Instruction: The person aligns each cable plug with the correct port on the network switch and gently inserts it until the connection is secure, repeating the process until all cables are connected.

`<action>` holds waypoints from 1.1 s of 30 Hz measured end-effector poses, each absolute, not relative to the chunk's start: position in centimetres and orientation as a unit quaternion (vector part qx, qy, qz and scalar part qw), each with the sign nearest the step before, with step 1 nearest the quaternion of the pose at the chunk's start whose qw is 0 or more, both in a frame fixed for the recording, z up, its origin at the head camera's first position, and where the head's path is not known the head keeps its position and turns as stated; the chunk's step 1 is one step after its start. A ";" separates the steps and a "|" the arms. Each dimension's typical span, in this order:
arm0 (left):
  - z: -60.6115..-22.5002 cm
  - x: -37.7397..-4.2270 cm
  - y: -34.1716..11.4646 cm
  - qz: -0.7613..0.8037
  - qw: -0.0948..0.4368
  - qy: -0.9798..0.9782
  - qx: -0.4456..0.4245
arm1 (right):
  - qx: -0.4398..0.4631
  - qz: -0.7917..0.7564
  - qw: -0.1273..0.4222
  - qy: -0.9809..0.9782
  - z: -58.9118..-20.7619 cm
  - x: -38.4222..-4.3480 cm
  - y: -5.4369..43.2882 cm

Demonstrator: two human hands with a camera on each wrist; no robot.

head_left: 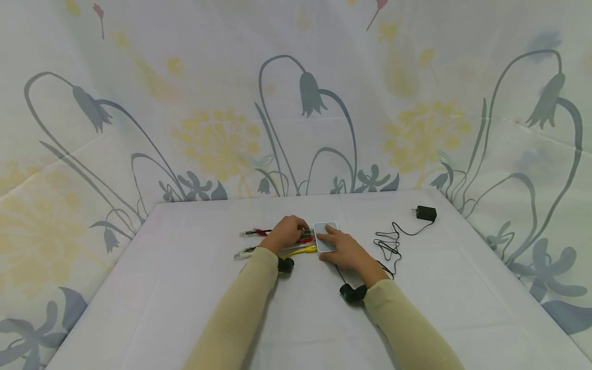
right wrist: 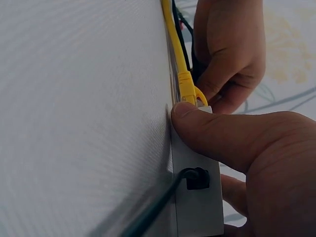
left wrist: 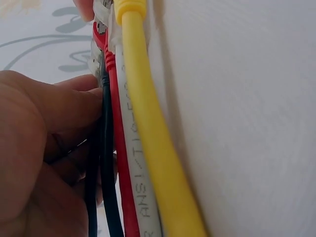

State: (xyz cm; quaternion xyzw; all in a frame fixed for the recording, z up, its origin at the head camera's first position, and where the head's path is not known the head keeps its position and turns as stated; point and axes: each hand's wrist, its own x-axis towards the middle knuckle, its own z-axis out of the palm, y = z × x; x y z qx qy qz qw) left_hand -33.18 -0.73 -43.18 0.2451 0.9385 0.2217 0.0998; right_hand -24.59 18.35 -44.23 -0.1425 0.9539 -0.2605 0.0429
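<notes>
A flat white network switch (head_left: pixel 326 245) lies on the table in the head view. My right hand (head_left: pixel 344 248) grips it, thumb along the near side and fingers over the top. My left hand (head_left: pixel 287 232) is just left of the switch. In the left wrist view its thumb and finger pinch a black network cable (left wrist: pixel 105 128) close behind the plug. Red (left wrist: pixel 121 153), white (left wrist: pixel 132 128) and yellow network cables (left wrist: pixel 158 128) run beside it. The yellow plug (right wrist: pixel 186 84) sits at the switch's end in the right wrist view. My left fingers partly hide the far ports.
A thin black cord (head_left: pixel 390 241) lies loosely coiled at the right, leading to a black power adapter (head_left: pixel 425 213). A dark cord (right wrist: pixel 158 207) enters the switch's near side. Loose clear cable plugs (head_left: pixel 242 255) lie to the left. A patterned cloth (head_left: pixel 296 128) hangs behind the table.
</notes>
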 end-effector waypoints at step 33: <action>-39.1 -29.5 -3.4 0.162 0.016 0.957 0.240 | -0.162 -0.155 0.018 0.974 -41.0 -23.7 19.6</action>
